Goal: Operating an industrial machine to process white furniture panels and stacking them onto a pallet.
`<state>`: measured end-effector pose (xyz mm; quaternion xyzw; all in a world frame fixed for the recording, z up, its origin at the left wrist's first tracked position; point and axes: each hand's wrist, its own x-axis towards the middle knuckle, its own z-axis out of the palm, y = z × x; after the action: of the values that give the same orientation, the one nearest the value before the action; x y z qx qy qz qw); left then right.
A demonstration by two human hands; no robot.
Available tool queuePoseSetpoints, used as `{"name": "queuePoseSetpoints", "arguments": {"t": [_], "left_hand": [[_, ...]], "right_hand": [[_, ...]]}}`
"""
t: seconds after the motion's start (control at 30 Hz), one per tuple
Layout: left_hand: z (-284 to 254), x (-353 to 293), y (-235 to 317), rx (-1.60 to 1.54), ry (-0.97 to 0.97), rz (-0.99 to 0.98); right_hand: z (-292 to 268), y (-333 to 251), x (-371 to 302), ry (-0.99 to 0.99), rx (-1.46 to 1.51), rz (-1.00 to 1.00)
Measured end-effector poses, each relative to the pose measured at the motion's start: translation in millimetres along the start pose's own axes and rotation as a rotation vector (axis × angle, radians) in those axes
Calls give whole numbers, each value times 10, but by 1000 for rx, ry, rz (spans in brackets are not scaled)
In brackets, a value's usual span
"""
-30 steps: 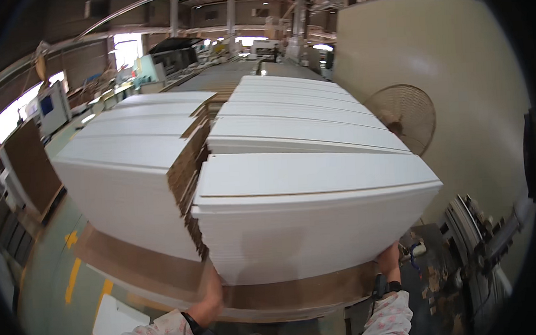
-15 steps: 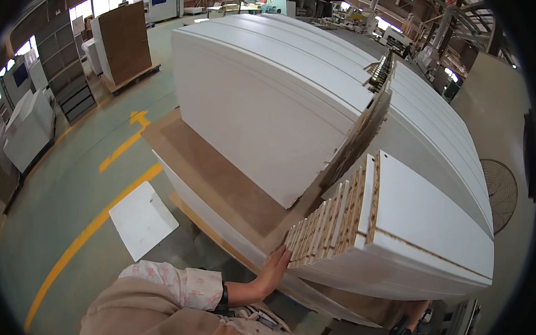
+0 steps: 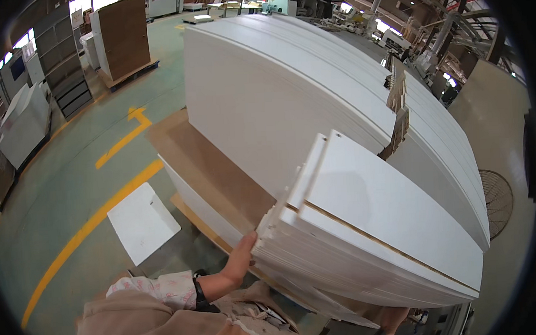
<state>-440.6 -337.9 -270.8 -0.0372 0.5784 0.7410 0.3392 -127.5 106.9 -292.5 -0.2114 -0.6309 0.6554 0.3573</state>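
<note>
A stack of white boards (image 3: pixel 375 189) with particle-board cores leans between my hands. My left hand (image 3: pixel 242 252) is closed on the left end of the stack, its fingers partly hidden behind the board edges. Below the near right end, my right hand (image 3: pixel 394 315) is against the underside; most of its fingers are hidden by the boards. Behind stand more upright white panels (image 3: pixel 258 101) in a long row. Under them lies a brown sheet (image 3: pixel 220 176) on top of a low pile.
A loose white board (image 3: pixel 142 222) lies on the green floor beside a yellow line (image 3: pixel 81 245). At the far left, a brown-sided stack (image 3: pixel 123 38) sits on a pallet. A round wire fan guard (image 3: pixel 496 201) is at the right, near a tan wall.
The stack of boards has shifted left and tilted over, so its board ends show less and its white top face more. Both hands have moved left with it.
</note>
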Motion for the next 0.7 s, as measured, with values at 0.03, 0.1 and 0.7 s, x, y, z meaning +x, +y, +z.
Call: {"name": "queuePoseSetpoints", "arguments": {"t": [0.03,0.1,0.7], "left_hand": [[-94,48,83,-21,80,-19],[-281,207,289,-92,206,-35],[-2982,2081,2049,-181,131,323]], "right_hand": [[168,-10,-76,38,219,47],[575,39,-235,81,455,64],[3991,464,-593,231,401,199]]}}
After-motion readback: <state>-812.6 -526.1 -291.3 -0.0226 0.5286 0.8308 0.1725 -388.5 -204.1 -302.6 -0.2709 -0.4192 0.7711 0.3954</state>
